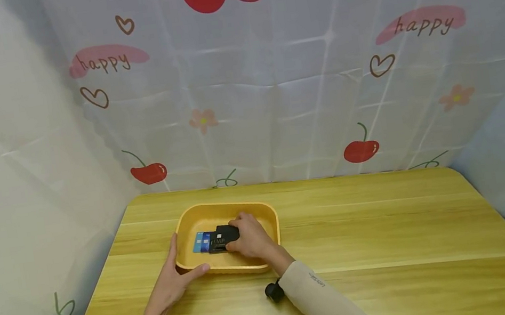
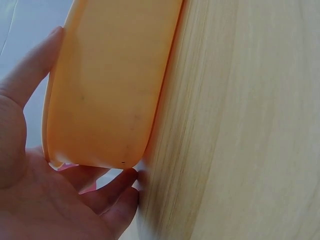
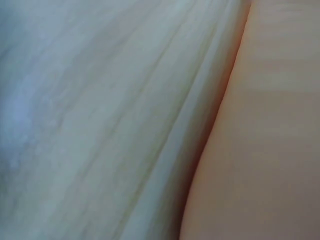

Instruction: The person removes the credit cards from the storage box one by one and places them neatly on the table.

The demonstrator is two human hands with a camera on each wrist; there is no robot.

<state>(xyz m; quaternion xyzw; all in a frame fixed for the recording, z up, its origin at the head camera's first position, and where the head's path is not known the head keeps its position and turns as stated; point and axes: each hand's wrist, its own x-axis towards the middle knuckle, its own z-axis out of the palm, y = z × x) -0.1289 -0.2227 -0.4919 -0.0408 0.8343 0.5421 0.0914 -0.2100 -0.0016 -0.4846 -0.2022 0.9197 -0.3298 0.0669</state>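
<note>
Head view: yellow tray (image 1: 267,214) on the wooden worktop (image 1: 389,235), left of centre, with a black wallet (image 1: 223,235) inside and blue cards (image 1: 200,242) fanned out at the wallet's nine o'clock. Right hand (image 1: 250,237) down in the tray at the wallet's three o'clock, fingers curled over its right end and gripping it; beige sleeve (image 1: 318,299) trailing off toward five o'clock. Left hand (image 1: 169,283) outside the tray at its seven o'clock, relaxed and spread, fingers laid straight along the left wall, thumb along the near wall, touching both. Cherry-print curtain (image 1: 271,85) standing behind, at twelve o'clock. Left wrist view: only the tray's outer wall (image 2: 107,95) close up, cradled between thumb and straight fingers (image 2: 112,187) of the left hand (image 2: 30,190), fingertips touching the worktop (image 2: 240,125); no wallet or cards visible here. Right wrist view: blurred, just pale worktop grain (image 3: 100,125) and the tray's wall (image 3: 265,150) at three o'clock; neither hand nor wallet shown, so the grip known from the head view alone.
</note>
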